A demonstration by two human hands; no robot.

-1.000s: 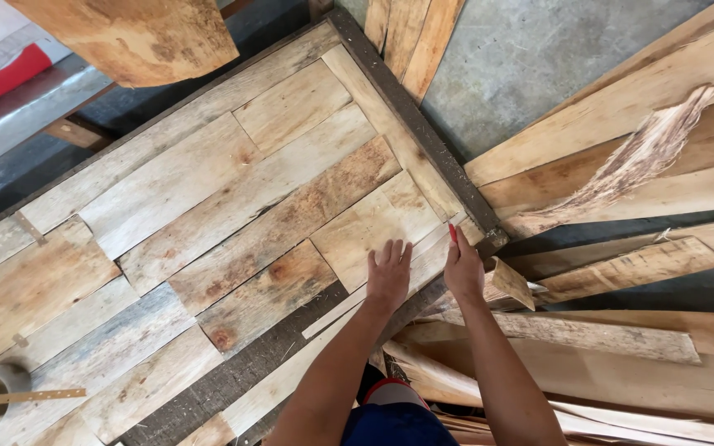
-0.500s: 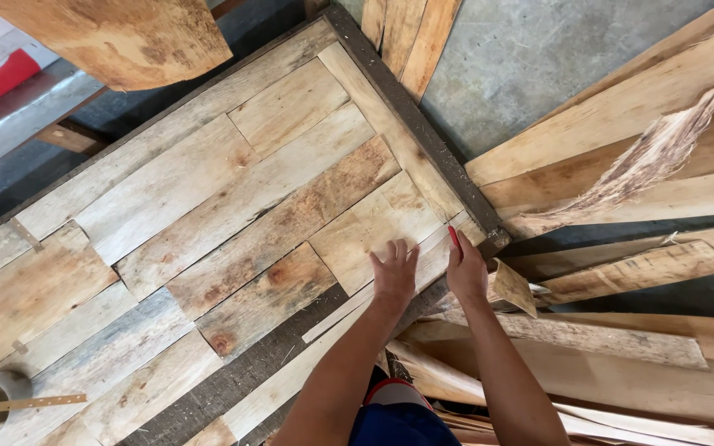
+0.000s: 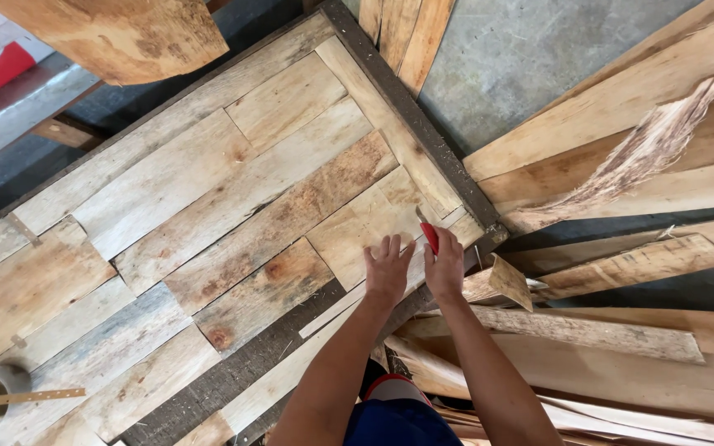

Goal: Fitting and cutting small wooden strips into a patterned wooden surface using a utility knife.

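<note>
You held a red knife (image 3: 429, 237) in your right hand (image 3: 446, 270), fingers closed around its handle, the blade on a pale veneer piece (image 3: 371, 221) near the dark frame edge (image 3: 411, 111) of the wooden panel. Your left hand (image 3: 387, 268) lay flat, fingers spread, pressing that same piece just beside the knife. Loose planks (image 3: 621, 107) lay beyond the frame edge.

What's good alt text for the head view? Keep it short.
Seen from above, a person's left hand presses flat on a pale wood sheet at the corner of a dark-framed panel covered in patchwork veneer pieces, while the right hand holds a red tool beside it. Loose planks lie to the right on a grey floor.
</note>
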